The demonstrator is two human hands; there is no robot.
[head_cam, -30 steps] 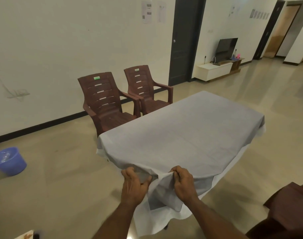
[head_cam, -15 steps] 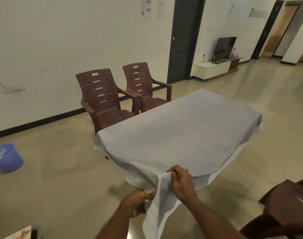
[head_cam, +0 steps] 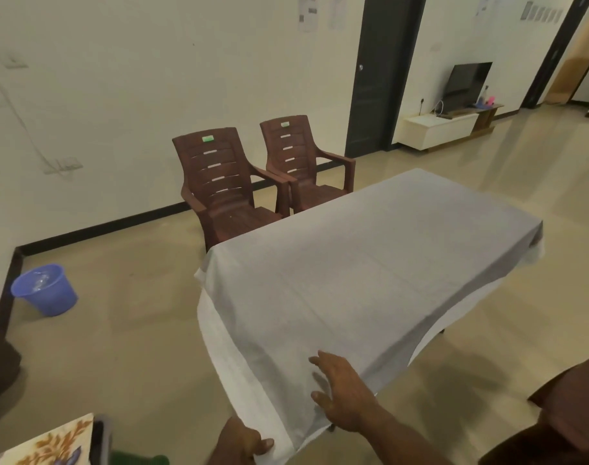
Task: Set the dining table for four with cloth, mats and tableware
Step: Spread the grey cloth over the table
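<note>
Since half a second ago the right hand has let go of the bunched fold and now lies flat on the cloth, fingers straight and slightly spread, pressing the fabric at the near corner of the table top. The left hand has dropped lower along the hanging edge and pinches the hem just below that corner; only the thumb and the back of the hand show, so how the other fingers lie cannot be told. The fold that stood up between the hands is gone and the near corner now hangs smooth.

The cloth covers the whole table, its long axis running from the near corner away to the right and far side, with the white border draping over the near and right edges.

Left of the table, by the wall corner, a blue bucket stands on the floor, something clear and crumpled inside it. Beyond the table's left edge two brown plastic chairs stand side by side against the wall. A patterned mat shows at the bottom left.
</note>
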